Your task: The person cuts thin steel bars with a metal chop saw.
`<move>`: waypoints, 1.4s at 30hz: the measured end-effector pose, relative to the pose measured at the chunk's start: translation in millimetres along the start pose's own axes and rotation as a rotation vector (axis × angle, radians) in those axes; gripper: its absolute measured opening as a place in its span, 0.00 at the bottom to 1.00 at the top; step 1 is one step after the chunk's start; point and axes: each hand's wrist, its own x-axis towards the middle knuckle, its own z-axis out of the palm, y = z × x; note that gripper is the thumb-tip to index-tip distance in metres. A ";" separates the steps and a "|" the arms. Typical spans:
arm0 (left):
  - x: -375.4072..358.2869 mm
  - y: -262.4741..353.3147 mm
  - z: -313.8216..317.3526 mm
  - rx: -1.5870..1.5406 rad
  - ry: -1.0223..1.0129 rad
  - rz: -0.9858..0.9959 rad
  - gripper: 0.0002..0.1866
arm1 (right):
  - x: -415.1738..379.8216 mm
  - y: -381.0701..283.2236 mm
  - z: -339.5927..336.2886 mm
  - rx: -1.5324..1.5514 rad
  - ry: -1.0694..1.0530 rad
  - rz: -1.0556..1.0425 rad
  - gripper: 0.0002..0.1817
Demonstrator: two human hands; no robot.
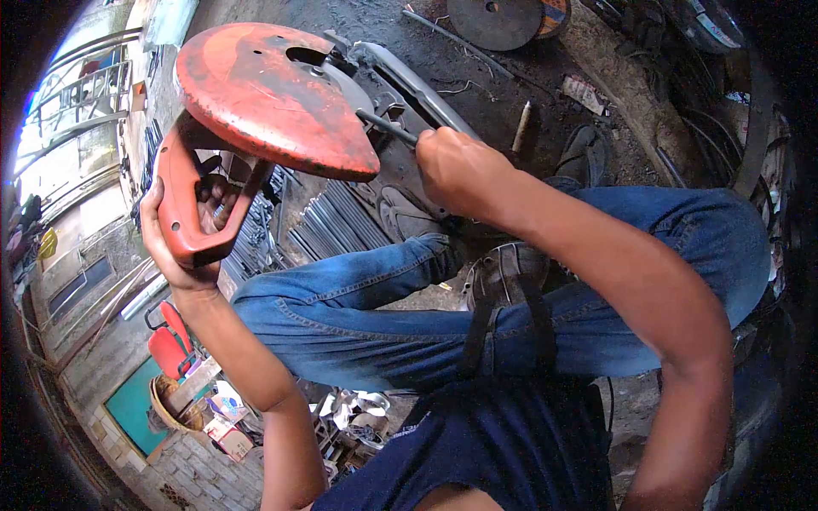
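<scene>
A worn red guard (273, 102) of a cutting machine spans the upper left, with part of a grey disc (345, 89) showing behind it. My left hand (183, 247) is wrapped round the machine's red loop handle (176, 192), its fingers partly seen through the loop. My right hand (456, 166) is closed on a dark rod-like tool (388, 128). The tool's far end reaches the edge of the guard, beside the disc; what it touches there is too small to make out.
Bundled metal bars (336, 223) lie beyond my knees. Loose discs (494, 19) rest on the dirty ground at the top, near a metal rod (460, 43). A red chair (170, 341) and a basket (162, 400) stand at the lower left.
</scene>
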 end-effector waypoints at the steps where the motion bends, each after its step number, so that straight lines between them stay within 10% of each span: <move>1: 0.4 0.6 -1.0 -0.010 -0.008 -0.018 0.30 | 0.7 -1.3 -2.2 -0.007 -0.024 0.016 0.11; 12: 6.9 -2.2 -13.3 0.001 -0.037 -0.053 0.31 | 25.4 14.8 1.5 0.044 -0.282 0.169 0.12; 19: 1.2 0.4 3.4 -0.101 0.114 -0.063 0.29 | 24.0 55.6 17.6 0.712 -0.089 0.285 0.15; 42: 4.7 0.1 -9.2 -0.135 0.025 -0.125 0.30 | 25.8 45.8 5.8 0.604 -0.127 0.433 0.21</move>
